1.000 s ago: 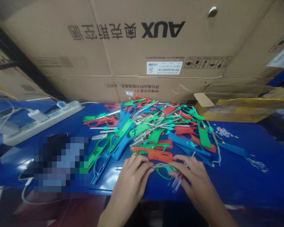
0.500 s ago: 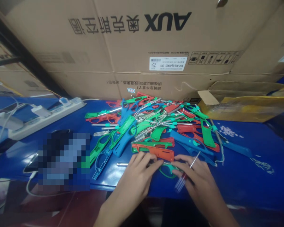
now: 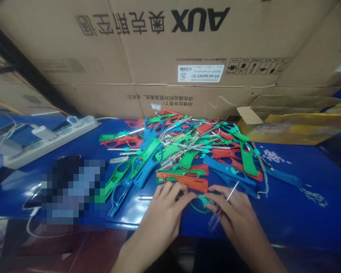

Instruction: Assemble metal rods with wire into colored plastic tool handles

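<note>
A green utility lighter [image 3: 197,206], partly assembled, lies near the table's front edge, its metal tube [image 3: 144,197] pointing left. My left hand [image 3: 169,203] is closed over its middle, with thumb and fingertips pressed on it; the fingers hide much of the body. My right hand [image 3: 234,208] pinches at the lighter's right end. Tucked between that hand's fingers is a small screwdriver [image 3: 215,220] with a clear and red handle, its shaft slanting up and right. Just beyond the hands rest an orange-red lighter shell [image 3: 197,184] and a green shell [image 3: 174,174].
A heap of red, green and blue lighter shells and metal tubes [image 3: 176,146] covers the table's middle. At left are a white power strip [image 3: 57,140] and a blurred-out device [image 3: 74,189]. Small pale parts [image 3: 272,156] and an open carton [image 3: 290,129] are at right. A large cardboard box [image 3: 147,57] stands behind.
The view has shifted slightly, so the scene sits a little higher and further left. Both hands keep nearly the same hold on the lighter and screwdriver.
</note>
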A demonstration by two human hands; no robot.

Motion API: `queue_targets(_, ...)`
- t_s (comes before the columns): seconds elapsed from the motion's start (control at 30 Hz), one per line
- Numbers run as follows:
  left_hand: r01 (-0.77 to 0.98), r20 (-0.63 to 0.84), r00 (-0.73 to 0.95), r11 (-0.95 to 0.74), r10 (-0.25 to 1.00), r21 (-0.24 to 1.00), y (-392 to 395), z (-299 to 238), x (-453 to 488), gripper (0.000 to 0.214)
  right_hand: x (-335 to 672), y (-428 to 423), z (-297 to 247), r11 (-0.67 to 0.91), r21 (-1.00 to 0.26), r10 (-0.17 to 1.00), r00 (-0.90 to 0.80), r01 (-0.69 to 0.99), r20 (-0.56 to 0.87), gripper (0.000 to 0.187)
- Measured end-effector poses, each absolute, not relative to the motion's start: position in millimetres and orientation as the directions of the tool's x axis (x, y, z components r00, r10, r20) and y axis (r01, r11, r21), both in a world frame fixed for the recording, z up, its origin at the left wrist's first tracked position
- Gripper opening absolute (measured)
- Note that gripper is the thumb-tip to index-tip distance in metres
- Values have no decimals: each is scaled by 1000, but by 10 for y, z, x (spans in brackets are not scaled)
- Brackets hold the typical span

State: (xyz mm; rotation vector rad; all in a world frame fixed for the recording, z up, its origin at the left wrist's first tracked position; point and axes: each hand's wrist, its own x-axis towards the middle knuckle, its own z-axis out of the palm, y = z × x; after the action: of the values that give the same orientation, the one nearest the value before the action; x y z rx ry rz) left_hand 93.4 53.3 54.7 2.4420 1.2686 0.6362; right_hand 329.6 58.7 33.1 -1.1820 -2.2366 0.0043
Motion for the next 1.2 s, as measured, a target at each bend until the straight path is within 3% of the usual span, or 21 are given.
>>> queue_targets(0.37,722,204,449,-488,870,492,526,665,1058,22,3304,575,317,588,-268,759,-406,763,508,19)
queue_targets(0.9,701,302,352,-464,886,541,495,569,1062,13,3310,571,310,506,-442,836,-297,740,461,12)
queue_targets(1.2,680,319,351,-474,880,560,494,567,1045,12,3259,595,524,488,-272,829,-342,830,442,21)
